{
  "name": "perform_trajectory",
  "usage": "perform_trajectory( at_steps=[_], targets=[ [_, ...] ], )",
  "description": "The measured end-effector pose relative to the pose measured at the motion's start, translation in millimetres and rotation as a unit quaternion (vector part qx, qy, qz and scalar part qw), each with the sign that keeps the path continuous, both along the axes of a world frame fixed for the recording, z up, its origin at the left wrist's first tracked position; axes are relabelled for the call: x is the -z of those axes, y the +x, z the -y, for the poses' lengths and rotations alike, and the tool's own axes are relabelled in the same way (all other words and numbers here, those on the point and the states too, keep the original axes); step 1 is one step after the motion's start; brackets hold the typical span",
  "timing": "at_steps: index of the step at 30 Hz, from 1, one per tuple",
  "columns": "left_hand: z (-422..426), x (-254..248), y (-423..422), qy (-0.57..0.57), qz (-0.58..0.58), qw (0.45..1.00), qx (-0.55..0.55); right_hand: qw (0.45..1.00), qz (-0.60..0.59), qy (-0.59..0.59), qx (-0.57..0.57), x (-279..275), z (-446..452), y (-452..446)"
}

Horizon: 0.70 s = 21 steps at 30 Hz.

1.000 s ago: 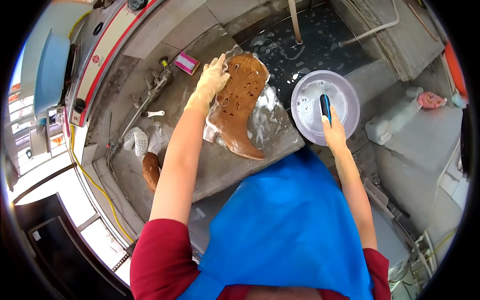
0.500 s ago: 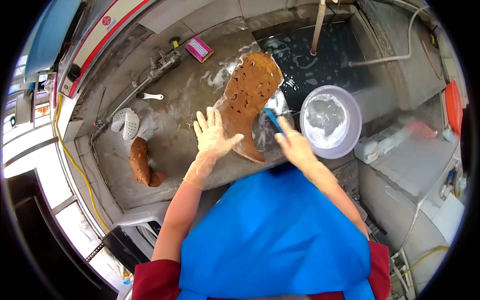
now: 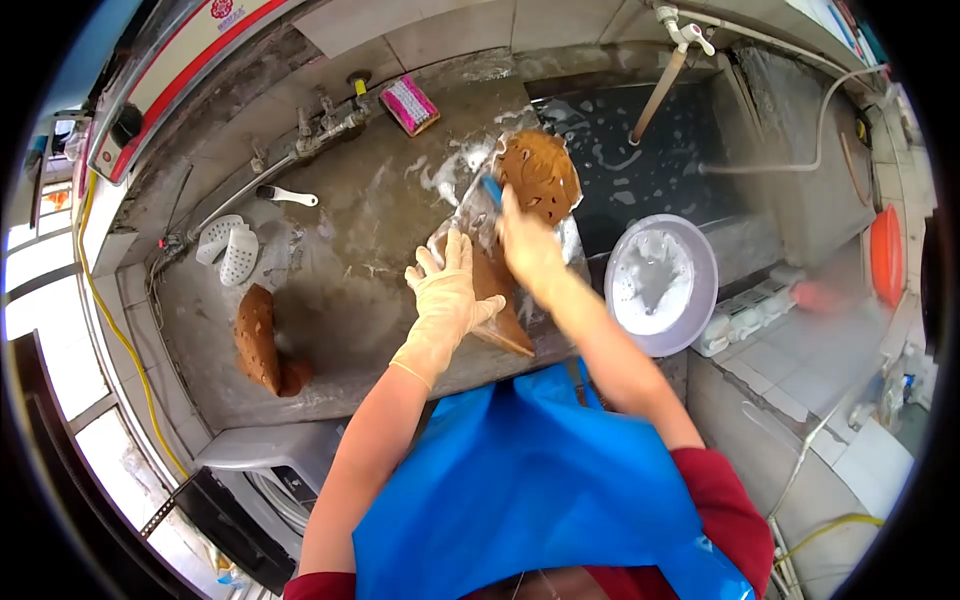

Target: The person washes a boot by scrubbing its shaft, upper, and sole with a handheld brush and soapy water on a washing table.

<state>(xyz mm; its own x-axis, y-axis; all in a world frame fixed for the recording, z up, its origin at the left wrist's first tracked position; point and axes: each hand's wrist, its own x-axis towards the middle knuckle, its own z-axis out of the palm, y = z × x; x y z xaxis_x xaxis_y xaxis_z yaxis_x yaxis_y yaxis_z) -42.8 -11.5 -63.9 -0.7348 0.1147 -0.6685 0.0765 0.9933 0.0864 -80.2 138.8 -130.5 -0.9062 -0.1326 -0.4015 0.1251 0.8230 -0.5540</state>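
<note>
A brown suede boot (image 3: 540, 175) with cut-out holes lies on its side on the wet counter, with its narrow end toward me. My left hand (image 3: 447, 295), in a pale rubber glove, rests on the boot's lower part with fingers spread. Gloved too, my right hand (image 3: 530, 250) is closed around a blue brush (image 3: 491, 189) held over the boot's upper part. That hand and forearm are a little blurred and hide the boot's middle. The brush's working end is hard to make out.
Right of the boot stands a lilac basin (image 3: 712, 285) of foamy water, beside a dark water tank (image 3: 650, 165). On the left lie a second brown boot (image 3: 258, 345), white perforated inserts (image 3: 239, 256) and a white-handled brush (image 3: 288, 195). A pink-and-white sponge (image 3: 411, 106) sits at the back.
My right hand has moved left and away from me with the blue brush, from the boot's right edge to over it. My left hand stays spread, now on the boot's lower part.
</note>
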Motion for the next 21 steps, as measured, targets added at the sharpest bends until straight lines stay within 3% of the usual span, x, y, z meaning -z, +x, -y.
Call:
perform_trajectory(
  at_steps=[2,4,6,7,8,10,12,16,18,21],
  targets=[
    [-3.1,1.5,-14.5,-0.014,0.035,0.999,-0.006,0.973,-0.094,0.191,-0.088,-3.7,13.3,77.9],
    [-7.0,-0.5,-22.0,-0.031,0.073,0.997,-0.015,0.967,0.232,0.041,-0.092,-58.5,-1.0,82.3],
    [-10.5,-6.7,-25.9,-0.033,0.089,0.995,-0.002,0.988,0.081,0.082,-0.106,-34.3,-2.3,58.7],
    [-12.8,-4.8,-27.9,-0.034,0.089,0.995,-0.001,0.988,0.064,0.091,-0.104,-33.4,1.3,24.8],
    [-16.6,-2.1,-29.5,-0.064,0.110,0.992,0.018,0.992,-0.079,0.088,-0.049,-4.8,6.9,-5.3],
    [-20.7,-0.4,-38.0,-0.097,0.131,0.986,0.031,0.987,-0.137,0.068,-0.042,18.1,4.3,-66.1],
    [-22.9,-6.9,-46.3,-0.104,0.175,0.979,0.023,0.994,-0.062,0.074,-0.060,-9.5,5.4,-48.1],
    [-28.7,7.5,-55.0,-0.141,0.176,0.974,0.032,0.992,0.050,0.099,-0.060,-18.0,-11.0,95.2],
    [-33.7,3.8,-54.1,-0.153,0.187,0.969,0.047,0.990,0.022,0.134,-0.045,-25.8,-15.4,53.8],
    [-40.0,3.5,-59.6,-0.181,0.185,0.964,0.052,0.984,-0.121,0.126,-0.022,7.5,-26.9,-44.3]
  ],
)
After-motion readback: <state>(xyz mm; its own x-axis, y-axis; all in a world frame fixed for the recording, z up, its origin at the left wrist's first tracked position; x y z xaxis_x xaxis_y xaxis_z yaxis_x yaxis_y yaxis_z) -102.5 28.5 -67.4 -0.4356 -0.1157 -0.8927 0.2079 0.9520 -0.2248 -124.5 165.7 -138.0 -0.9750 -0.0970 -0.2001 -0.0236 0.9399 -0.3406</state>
